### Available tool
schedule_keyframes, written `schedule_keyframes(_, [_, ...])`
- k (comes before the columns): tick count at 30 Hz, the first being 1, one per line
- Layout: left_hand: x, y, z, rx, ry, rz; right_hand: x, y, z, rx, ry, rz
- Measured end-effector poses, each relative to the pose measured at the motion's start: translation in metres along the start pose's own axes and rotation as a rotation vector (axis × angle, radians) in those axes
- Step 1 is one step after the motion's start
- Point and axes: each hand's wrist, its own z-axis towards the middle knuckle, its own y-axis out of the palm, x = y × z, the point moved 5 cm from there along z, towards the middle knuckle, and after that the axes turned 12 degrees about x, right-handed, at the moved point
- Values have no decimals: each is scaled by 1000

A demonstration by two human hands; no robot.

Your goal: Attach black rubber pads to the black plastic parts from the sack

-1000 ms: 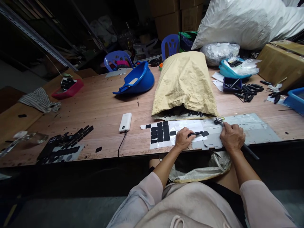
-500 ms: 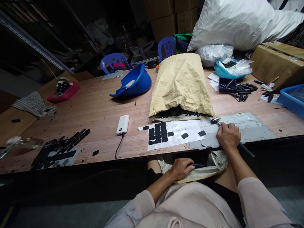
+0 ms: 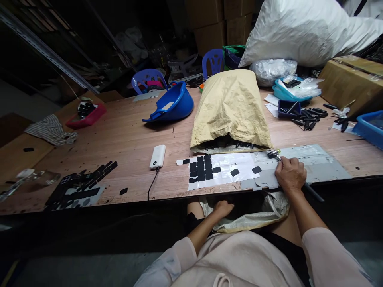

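Note:
My right hand [image 3: 291, 173] is wrapped round the handle of a hammer [image 3: 273, 154], resting at the table's front edge. The hammer's head, with one yellowish face, lies over a grey board [image 3: 317, 161]; its dark handle sticks out past the edge. Below the tabletop, my left hand [image 3: 224, 208] reaches into the mouth of an open sack [image 3: 248, 223] on my lap. Its fingers are lost in the dark, so what they hold is hidden. Left of the board lies a white sheet [image 3: 227, 165] bearing rows of black rounded pads [image 3: 201, 167].
A yellow sack [image 3: 231, 107] with dark pieces at its mouth stands behind the sheet. Further left are a white power bank [image 3: 157, 156] with a cable, a tilted blue basin [image 3: 173, 103] and black strips [image 3: 80, 189]. Black handles [image 3: 311, 116] and a cardboard box [image 3: 353, 85] sit right.
My left hand has moved slightly left and deeper into the lap sack; the black rod that showed at its fingers is out of sight. My right hand still grips the hammer. The view shifted slightly.

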Motion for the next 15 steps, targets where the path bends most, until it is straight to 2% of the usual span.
schedule_keyframes(3, [19, -15, -20, -186, 160, -102, 0, 0, 0, -8, -9, -9])
schedule_keyframes(4, [28, -26, -23, -257, 229, -186, 0, 0, 0, -10, -9, -13])
schedule_keyframes(6, [45, -58, -14, -313, 257, -377, -1, -1, 0, -8, -11, -18])
schedule_keyframes(7, [51, -80, 0, -231, 246, -447, -1, -2, 1, -6, -12, -19])
schedule_keyframes(8, [55, -104, 18, -72, 222, -490, -1, -2, 1, -4, -12, -20])
schedule_keyframes(10, [57, -151, 56, 319, 134, -458, -1, -3, 1, -3, -12, -21])
schedule_keyframes(11, [56, -171, 72, 536, 69, -391, -2, -3, 0, -4, -11, -21])
schedule_keyframes(12, [54, -187, 86, 699, -8, -305, -2, -2, 0, -5, -11, -18])
schedule_keyframes(13, [53, -198, 97, 816, -78, -225, -2, -2, 0, -6, -13, -14])
schedule_keyframes(15, [51, -208, 114, 908, -189, -89, -1, -1, -1, -2, -12, -7])
